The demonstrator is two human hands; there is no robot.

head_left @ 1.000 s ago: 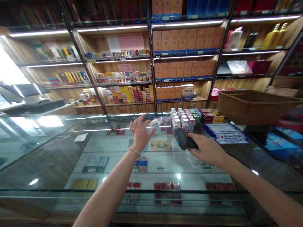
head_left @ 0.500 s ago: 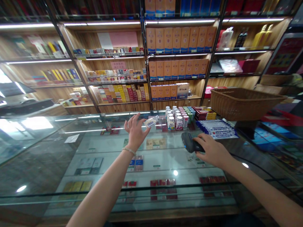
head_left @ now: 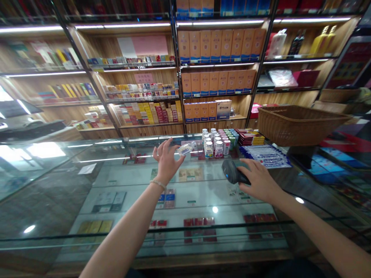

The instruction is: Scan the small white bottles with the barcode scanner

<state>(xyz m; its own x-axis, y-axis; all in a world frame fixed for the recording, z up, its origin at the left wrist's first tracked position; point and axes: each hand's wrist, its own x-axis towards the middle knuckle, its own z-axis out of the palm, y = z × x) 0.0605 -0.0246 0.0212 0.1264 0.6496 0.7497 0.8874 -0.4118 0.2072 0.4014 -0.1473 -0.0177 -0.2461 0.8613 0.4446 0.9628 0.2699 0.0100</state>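
My left hand (head_left: 166, 160) is raised over the glass counter (head_left: 116, 181) and pinches a small clear bottle (head_left: 187, 148) between thumb and forefinger, the other fingers spread. My right hand (head_left: 257, 179) grips a dark handheld barcode scanner (head_left: 232, 172) low over the counter, its head turned left toward the bottle. Just behind both hands stands a cluster of small white-capped bottles (head_left: 213, 143).
A wicker basket (head_left: 298, 123) sits on a stand at the right. Blue and white packets (head_left: 265, 155) and red boxes (head_left: 251, 138) lie beside the bottles. Shelves of cartons and orange boxes (head_left: 217, 83) fill the back wall. Cigarette packs show under the glass.
My right hand has dropped lower with the scanner and drifted slightly right. My left hand keeps the bottle in nearly the same spot. The view shifted a little rightward.
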